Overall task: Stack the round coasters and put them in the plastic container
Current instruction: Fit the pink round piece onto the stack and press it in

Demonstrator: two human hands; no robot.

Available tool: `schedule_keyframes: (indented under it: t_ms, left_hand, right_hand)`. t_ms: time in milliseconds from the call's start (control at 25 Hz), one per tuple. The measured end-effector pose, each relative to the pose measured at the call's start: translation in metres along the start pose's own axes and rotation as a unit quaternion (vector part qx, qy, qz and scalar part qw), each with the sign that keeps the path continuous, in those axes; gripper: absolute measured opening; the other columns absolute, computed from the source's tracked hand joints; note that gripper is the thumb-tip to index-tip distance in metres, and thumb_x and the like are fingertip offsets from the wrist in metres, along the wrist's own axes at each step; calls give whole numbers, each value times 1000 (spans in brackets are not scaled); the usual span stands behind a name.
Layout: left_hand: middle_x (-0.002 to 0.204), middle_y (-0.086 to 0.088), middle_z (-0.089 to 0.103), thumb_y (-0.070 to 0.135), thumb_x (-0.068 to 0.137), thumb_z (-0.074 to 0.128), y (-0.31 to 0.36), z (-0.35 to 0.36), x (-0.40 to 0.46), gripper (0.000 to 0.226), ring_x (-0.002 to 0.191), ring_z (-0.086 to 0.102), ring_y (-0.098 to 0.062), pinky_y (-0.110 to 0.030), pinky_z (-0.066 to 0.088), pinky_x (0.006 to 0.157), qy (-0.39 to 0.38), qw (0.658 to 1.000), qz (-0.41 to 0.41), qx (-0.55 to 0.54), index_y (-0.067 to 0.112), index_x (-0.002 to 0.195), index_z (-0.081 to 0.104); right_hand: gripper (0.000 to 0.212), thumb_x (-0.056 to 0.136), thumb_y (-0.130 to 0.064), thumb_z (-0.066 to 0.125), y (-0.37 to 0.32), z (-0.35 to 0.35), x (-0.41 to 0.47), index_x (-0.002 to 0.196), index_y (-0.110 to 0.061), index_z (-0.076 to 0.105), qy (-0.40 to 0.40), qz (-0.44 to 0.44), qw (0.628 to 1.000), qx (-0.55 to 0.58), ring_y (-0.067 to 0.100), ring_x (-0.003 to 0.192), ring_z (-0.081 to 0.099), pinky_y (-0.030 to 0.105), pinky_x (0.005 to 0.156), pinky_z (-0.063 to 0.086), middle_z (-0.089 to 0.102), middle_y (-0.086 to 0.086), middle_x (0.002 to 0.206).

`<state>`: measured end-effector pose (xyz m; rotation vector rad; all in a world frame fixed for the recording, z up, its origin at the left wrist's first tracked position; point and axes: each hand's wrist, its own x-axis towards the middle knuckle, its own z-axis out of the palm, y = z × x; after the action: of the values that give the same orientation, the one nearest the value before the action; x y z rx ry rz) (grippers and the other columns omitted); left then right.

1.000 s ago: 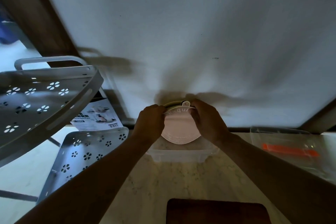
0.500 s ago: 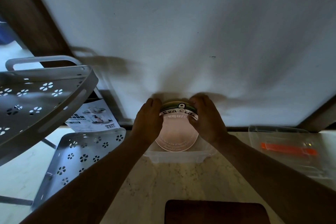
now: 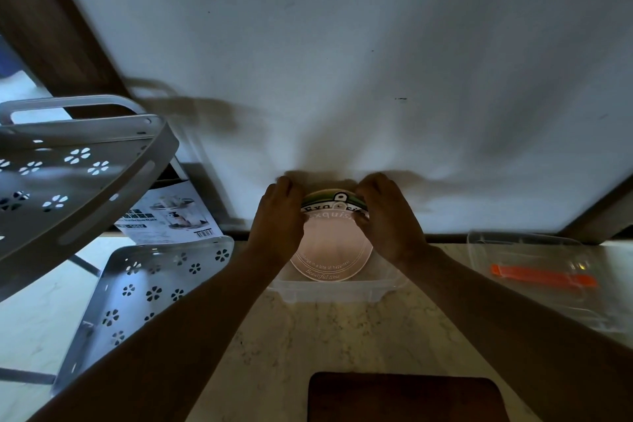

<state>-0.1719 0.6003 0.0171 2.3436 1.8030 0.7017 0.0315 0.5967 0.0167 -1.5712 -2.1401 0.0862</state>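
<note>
A stack of round coasters stands tilted inside the clear plastic container (image 3: 329, 291) on the marble counter. The front one is a pink coaster (image 3: 330, 250) with printed lettering; behind it shows the rim of a green coaster (image 3: 323, 198). My left hand (image 3: 279, 223) grips the stack's left edge and my right hand (image 3: 385, 219) grips its right edge. The lower edge of the pink coaster sits low inside the container. How many coasters lie behind is hidden.
A grey perforated corner rack (image 3: 68, 178) with a lower shelf (image 3: 144, 288) stands at the left, a printed leaflet (image 3: 171, 216) behind it. The container's clear lid (image 3: 534, 271) with an orange strip (image 3: 541, 279) lies at the right. A dark board (image 3: 404, 397) sits near me. A white wall rises behind.
Both hands have lowered the coaster stack deeper into the container and tilted it, so the green coaster behind the pink one shows more.
</note>
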Motion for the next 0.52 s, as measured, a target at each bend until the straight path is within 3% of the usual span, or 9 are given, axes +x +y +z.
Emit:
schedule_keyframes:
  t_ms: [200, 360, 520]
  left_hand:
    - [107, -17, 61, 5, 81, 72, 0, -5, -7, 24, 97, 54, -34, -43, 49, 79, 0, 999, 39, 17, 2, 103, 62]
    - [102, -12, 65, 9, 90, 62, 5, -17, -10, 21, 90, 61, -27, -39, 52, 77, 21, 998, 6, -58, 10, 111, 57]
    - [104, -10, 66, 9, 91, 61, 9, -33, -3, 25, 90, 63, -25, -34, 51, 77, 63, 994, 33, -81, 13, 116, 57]
  right_hand:
    - [34, 84, -16, 70, -3, -5, -8, 114, -6, 59, -4, -36, 999, -23, 28, 103, 54, 35, 84, 47, 59, 14, 115]
    - [33, 88, -20, 66, -8, -19, -9, 118, -9, 54, 9, -21, 999, 49, 28, 87, 64, 37, 70, 53, 66, 11, 105]
    - [37, 89, -19, 64, -10, -32, -4, 122, -10, 50, 41, -32, 994, 91, 26, 88, 65, 32, 71, 52, 65, 10, 110]
